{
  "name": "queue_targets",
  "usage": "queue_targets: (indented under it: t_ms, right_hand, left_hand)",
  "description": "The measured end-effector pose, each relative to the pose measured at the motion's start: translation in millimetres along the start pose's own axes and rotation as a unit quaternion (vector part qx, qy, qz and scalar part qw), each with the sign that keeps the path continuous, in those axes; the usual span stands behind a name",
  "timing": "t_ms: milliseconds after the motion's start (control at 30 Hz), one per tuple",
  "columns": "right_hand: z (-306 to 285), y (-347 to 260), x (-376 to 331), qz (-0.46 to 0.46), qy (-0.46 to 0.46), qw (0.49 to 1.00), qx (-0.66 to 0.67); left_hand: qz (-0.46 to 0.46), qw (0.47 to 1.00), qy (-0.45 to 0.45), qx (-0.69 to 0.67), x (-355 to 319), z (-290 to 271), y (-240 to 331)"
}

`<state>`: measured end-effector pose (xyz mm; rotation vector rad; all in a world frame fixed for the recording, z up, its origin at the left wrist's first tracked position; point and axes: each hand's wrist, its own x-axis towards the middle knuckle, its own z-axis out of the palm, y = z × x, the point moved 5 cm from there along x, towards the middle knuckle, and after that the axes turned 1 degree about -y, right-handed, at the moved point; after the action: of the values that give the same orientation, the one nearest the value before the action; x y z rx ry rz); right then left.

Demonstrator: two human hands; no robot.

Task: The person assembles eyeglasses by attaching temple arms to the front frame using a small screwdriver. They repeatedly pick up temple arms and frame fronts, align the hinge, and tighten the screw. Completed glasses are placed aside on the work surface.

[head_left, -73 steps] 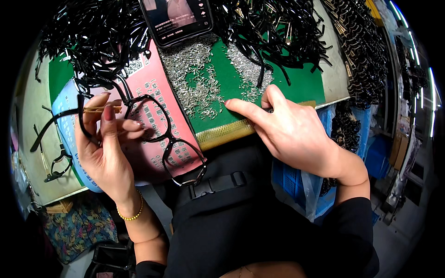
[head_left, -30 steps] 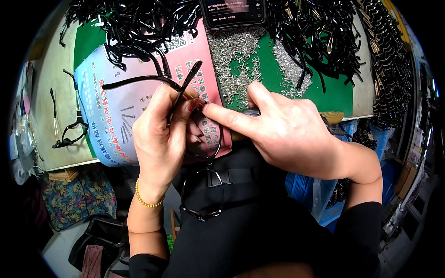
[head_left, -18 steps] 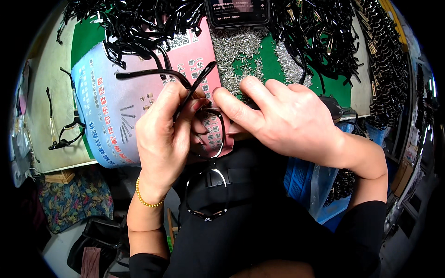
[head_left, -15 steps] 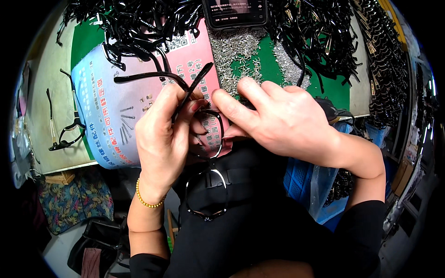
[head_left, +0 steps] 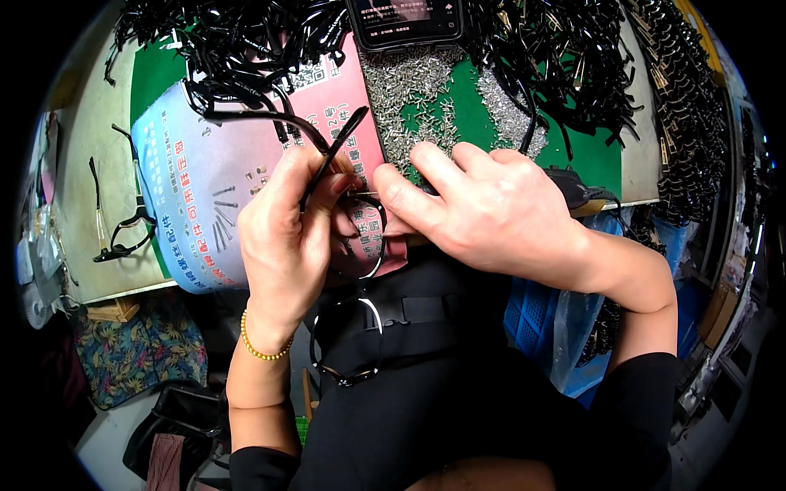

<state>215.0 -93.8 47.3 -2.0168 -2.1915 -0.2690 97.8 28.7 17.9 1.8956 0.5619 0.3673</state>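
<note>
A black eyeglass frame [head_left: 381,331] with clear-looking rims is gripped by my left hand [head_left: 282,221], thumb and fingers closed around its hinge end. Its lower rim hangs over my dark clothing, and dark temple arms [head_left: 350,131] cross above my left fingers. My right hand [head_left: 491,213] is closed round a black corded screwdriver [head_left: 577,191], mostly hidden under the palm. A thin shaft reaches from the right fingers to the hinge beside my left thumb. Whether it touches a screw is too small to tell.
Heaps of black temple arms [head_left: 557,65] and small metal screws [head_left: 409,90] cover the far side, around a phone [head_left: 409,24]. A printed sheet [head_left: 196,180] bears a few loose screws. Another eyeglass frame [head_left: 127,237] lies left; a blue crate [head_left: 528,315] stands below right.
The held eyeglass frame has shifted slightly left, its lower rim swinging the same way. My right fingers have come slightly lower, and the thin shaft now shows at the hinge.
</note>
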Motion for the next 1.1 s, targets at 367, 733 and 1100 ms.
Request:
queue_targets:
  t_ms: [367, 733, 1100]
  right_hand:
    - [-38, 32, -13, 0.158, -0.112, 0.976, 0.096]
    - [-29, 25, -67, 0.205, -0.187, 0.955, 0.108]
    - [-27, 21, -61, 0.218, -0.209, 0.952, 0.053]
  left_hand:
    - [-0.014, 0.995, 0.084, -0.052, 30, -11, -5]
    - [0.04, 0.911, 0.225, -0.343, 1, -40, -7]
    - [0.034, 0.968, 0.189, 0.163, -59, -51, -36]
